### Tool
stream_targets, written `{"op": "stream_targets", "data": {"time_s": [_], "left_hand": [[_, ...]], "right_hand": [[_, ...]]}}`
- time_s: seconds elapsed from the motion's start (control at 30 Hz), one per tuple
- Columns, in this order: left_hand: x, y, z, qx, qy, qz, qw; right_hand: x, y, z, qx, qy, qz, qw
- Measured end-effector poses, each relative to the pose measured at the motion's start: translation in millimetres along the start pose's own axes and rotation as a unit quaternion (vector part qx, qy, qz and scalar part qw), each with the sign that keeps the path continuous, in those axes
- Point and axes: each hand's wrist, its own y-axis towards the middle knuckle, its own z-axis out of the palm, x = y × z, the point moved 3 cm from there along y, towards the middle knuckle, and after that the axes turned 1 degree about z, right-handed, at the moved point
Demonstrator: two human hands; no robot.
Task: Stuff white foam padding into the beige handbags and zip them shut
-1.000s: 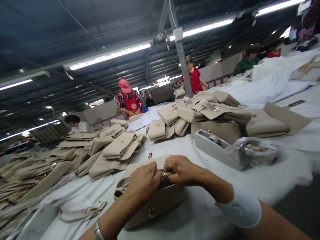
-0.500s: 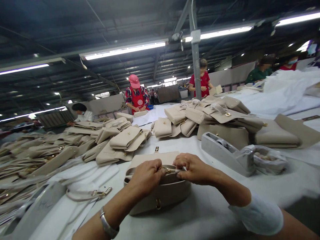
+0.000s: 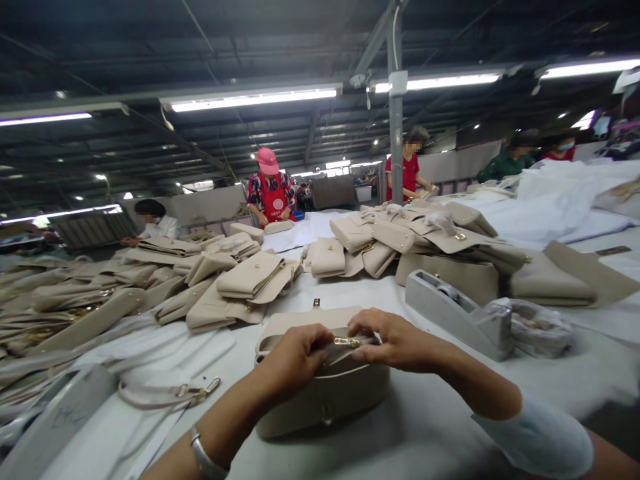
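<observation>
A beige handbag (image 3: pixel 325 393) lies on the white table in front of me, its flap folded back away from me. My left hand (image 3: pixel 295 360) grips the bag's upper edge with curled fingers. My right hand (image 3: pixel 395 343) pinches the same edge from the right. Between the two hands shows a small gold zipper pull (image 3: pixel 346 342). A loose beige strap with gold clips (image 3: pixel 170 393) lies to the left of the bag.
A grey tape dispenser (image 3: pixel 455 313) and a plastic bag of small parts (image 3: pixel 540 327) sit to the right. Piles of beige handbags (image 3: pixel 240 283) cover the left and far table. Several people work at the far side, one in a pink cap (image 3: pixel 270 190).
My hands have stayed on the bag's top edge, the fingers parting slightly so the gold zipper pull shows. The view has shifted a little; the bag sits lower in it.
</observation>
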Motion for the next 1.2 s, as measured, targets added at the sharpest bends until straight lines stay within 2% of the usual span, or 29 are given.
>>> {"op": "stream_targets", "data": {"time_s": [0.17, 0.3, 0.47, 0.57, 0.63, 0.73, 0.8, 0.9, 1.03, 1.13, 1.2], "left_hand": [[9, 16, 7.2, 0.028, -0.077, 0.014, 0.997], [20, 25, 12.0, 0.055, -0.141, 0.006, 0.988], [21, 30, 15.3, 0.11, -0.188, -0.015, 0.976], [17, 30, 11.9, 0.119, -0.195, -0.03, 0.973], [12, 31, 10.3, 0.139, -0.184, -0.022, 0.973], [3, 34, 11.7, 0.163, -0.113, 0.038, 0.979], [-3, 38, 15.3, 0.145, -0.039, 0.096, 0.984], [-10, 41, 24.6, 0.097, -0.024, 0.141, 0.985], [-7, 40, 32.1, 0.025, -0.078, 0.111, 0.99], [-3, 40, 28.8, -0.013, 0.008, 0.092, 0.996], [-3, 41, 24.4, -0.023, 0.043, 0.077, 0.996]], "right_hand": [[9, 17, 8, -0.014, -0.053, -0.038, 0.998], [7, 15, 14, -0.085, 0.005, -0.074, 0.994], [7, -2, 16, -0.172, -0.016, -0.13, 0.976], [2, -10, 15, -0.264, -0.025, -0.097, 0.959], [-1, -13, 19, -0.3, -0.015, -0.066, 0.951], [-6, -15, 28, -0.348, 0.053, -0.028, 0.936], [-8, -14, 34, -0.374, 0.113, -0.026, 0.92], [-13, -10, 39, -0.377, 0.18, -0.028, 0.908], [-21, -6, 35, -0.344, 0.255, -0.02, 0.903], [-26, -5, 28, -0.3, 0.283, -0.025, 0.911], [-28, -7, 21, -0.254, 0.28, -0.016, 0.926]]}}
